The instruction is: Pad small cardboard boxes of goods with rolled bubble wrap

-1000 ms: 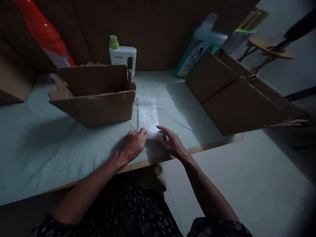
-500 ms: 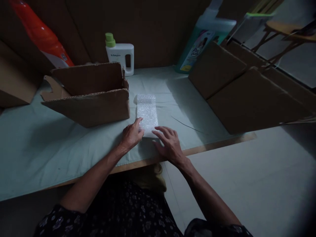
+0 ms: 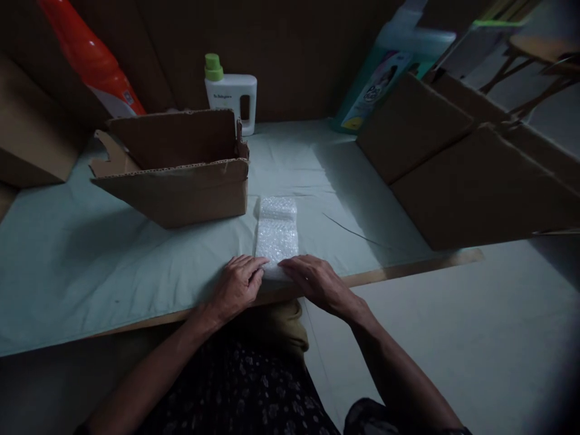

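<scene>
A strip of clear bubble wrap lies lengthwise on the cloth, its near end close to the table's front edge. At its near left corner, my left hand pinches the sheet between thumb and fingers. My right hand grips the near right corner, fingers together on top and the thumb mostly hidden beneath. Across the strip's far part runs a crease or raised fold. Whether anything lies inside the wrap, I cannot tell.
An open cardboard box stands left of the wrap, with a white bottle and an orange bottle behind. More cardboard boxes and a teal bottle are at right. A thin dark strand lies on the pale green cloth.
The bubble wrap has been drawn toward me, nearer the table edge. My right hand has closed from a spread pose onto its near right corner; my left hand keeps its hold.
</scene>
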The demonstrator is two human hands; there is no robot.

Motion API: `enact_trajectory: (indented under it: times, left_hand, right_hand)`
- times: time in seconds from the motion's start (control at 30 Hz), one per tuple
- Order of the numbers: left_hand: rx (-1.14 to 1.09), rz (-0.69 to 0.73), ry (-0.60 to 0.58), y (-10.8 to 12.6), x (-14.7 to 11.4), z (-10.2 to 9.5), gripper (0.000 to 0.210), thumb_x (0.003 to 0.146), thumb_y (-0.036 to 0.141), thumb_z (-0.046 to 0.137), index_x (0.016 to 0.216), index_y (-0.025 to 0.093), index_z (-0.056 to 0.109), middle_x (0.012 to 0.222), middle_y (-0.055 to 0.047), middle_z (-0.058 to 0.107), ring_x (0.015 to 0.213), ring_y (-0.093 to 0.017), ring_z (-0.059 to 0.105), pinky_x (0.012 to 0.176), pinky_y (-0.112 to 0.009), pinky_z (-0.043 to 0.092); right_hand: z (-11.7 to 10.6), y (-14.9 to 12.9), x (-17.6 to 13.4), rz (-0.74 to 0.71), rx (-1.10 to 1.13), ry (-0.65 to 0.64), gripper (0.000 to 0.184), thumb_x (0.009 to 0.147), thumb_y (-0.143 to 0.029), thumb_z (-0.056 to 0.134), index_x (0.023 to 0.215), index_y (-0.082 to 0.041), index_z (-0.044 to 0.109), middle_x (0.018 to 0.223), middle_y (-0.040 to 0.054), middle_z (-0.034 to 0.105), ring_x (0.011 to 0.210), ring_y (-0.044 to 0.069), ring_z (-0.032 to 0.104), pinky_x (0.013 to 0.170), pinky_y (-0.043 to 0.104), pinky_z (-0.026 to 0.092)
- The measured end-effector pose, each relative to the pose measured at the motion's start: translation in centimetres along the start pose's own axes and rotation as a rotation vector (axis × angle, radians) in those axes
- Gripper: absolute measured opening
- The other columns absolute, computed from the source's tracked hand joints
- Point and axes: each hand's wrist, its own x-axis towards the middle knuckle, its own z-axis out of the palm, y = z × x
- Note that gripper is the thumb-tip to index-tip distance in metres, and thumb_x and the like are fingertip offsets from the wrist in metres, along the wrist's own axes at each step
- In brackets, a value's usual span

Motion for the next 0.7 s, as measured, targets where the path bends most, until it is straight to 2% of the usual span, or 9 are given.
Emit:
enact_trajectory:
  times: [0.07, 0.13, 0.27, 0.4, 0.5, 0.6, 0.63, 0.7]
  left_hand:
    - [-0.009, -0.037, 0.01, 0.0, 0.5, 0.3, 0.028, 0.093, 0.012, 0.055, 0.115, 0.02, 0.071, 0.106, -0.006, 0.079, 0.096, -0.02, 0.074, 0.089, -0.034, 0.058]
    - [0.011, -0.078, 0.007, 0.0, 1.3, 0.5, 0.029, 0.092, 0.012, 0.056, 0.116, 0.019, 0.071, 0.106, -0.006, 0.078, 0.096, -0.02, 0.074, 0.087, -0.032, 0.058]
    - [0.092, -0.119, 0.01, 0.1, 2.7, 0.9, 0.026, 0.093, 0.016, 0.059, 0.117, 0.019, 0.071, 0.107, -0.008, 0.074, 0.096, -0.022, 0.071, 0.085, -0.033, 0.058]
    - [0.093, 0.012, 0.087, 0.2, 2.2, 0.5, 0.024, 0.094, 0.028, 0.065, 0.116, 0.018, 0.07, 0.119, -0.011, 0.071, 0.113, -0.026, 0.065, 0.101, -0.042, 0.053]
    - [0.043, 0.13, 0.034, 0.5, 0.9, -0.2, 0.028, 0.094, 0.027, 0.065, 0.122, 0.019, 0.068, 0.12, -0.01, 0.073, 0.115, -0.026, 0.064, 0.101, -0.043, 0.052]
    - [0.031, 0.096, -0.011, 0.5, 0.3, -0.5, 0.029, 0.096, 0.02, 0.06, 0.124, 0.018, 0.067, 0.11, -0.008, 0.076, 0.103, -0.024, 0.067, 0.094, -0.04, 0.054]
    - [0.043, 0.072, -0.008, 0.5, 0.5, -0.4, 0.029, 0.096, 0.019, 0.06, 0.124, 0.018, 0.066, 0.109, -0.008, 0.076, 0.101, -0.024, 0.067, 0.093, -0.04, 0.054]
    - [0.087, 0.027, 0.005, 0.3, 1.3, 0.0, 0.029, 0.096, 0.021, 0.061, 0.124, 0.017, 0.067, 0.109, -0.009, 0.076, 0.1, -0.025, 0.068, 0.092, -0.041, 0.054]
  right_hand:
    - [0.6, -0.2, -0.8, 0.034, -0.064, 0.164, 0.023, 0.105, -0.027, 0.051, 0.117, -0.022, 0.069, 0.109, 0.0101, 0.075, 0.095, 0.023, 0.069, 0.082, 0.036, 0.051]
    - [1.3, -0.3, -1.5, 0.033, -0.178, 0.253, 0.02, 0.102, -0.028, 0.057, 0.117, -0.024, 0.069, 0.12, 0.0118, 0.073, 0.107, 0.027, 0.067, 0.089, 0.041, 0.05]
    - [2.3, -0.4, -1.9, -0.033, -0.338, 0.213, 0.025, 0.097, -0.022, 0.062, 0.122, -0.022, 0.068, 0.128, 0.0119, 0.072, 0.121, 0.03, 0.061, 0.097, 0.045, 0.044]
    - [2.7, -0.1, -1.3, -0.005, -0.303, 0.222, 0.021, 0.1, -0.018, 0.058, 0.118, -0.02, 0.069, 0.115, 0.0094, 0.077, 0.11, 0.026, 0.066, 0.095, 0.042, 0.043]
    - [2.4, 0.1, -1.0, 0.034, -0.139, 0.152, 0.021, 0.102, -0.022, 0.056, 0.118, -0.021, 0.07, 0.107, 0.0076, 0.078, 0.098, 0.023, 0.068, 0.089, 0.04, 0.045]
    - [2.1, 0.2, -1.1, 0.093, 0.025, 0.098, 0.022, 0.101, -0.026, 0.058, 0.12, -0.022, 0.07, 0.095, 0.0051, 0.078, 0.084, 0.021, 0.068, 0.082, 0.038, 0.049]
    - [2.1, 0.2, -1.1, 0.106, 0.035, 0.119, 0.023, 0.101, -0.026, 0.059, 0.121, -0.022, 0.07, 0.095, 0.0056, 0.078, 0.084, 0.021, 0.068, 0.081, 0.037, 0.05]
    - [2.3, 0.1, -1.3, 0.103, -0.039, 0.211, 0.025, 0.101, -0.028, 0.059, 0.122, -0.02, 0.068, 0.108, 0.01, 0.077, 0.095, 0.024, 0.068, 0.084, 0.039, 0.05]
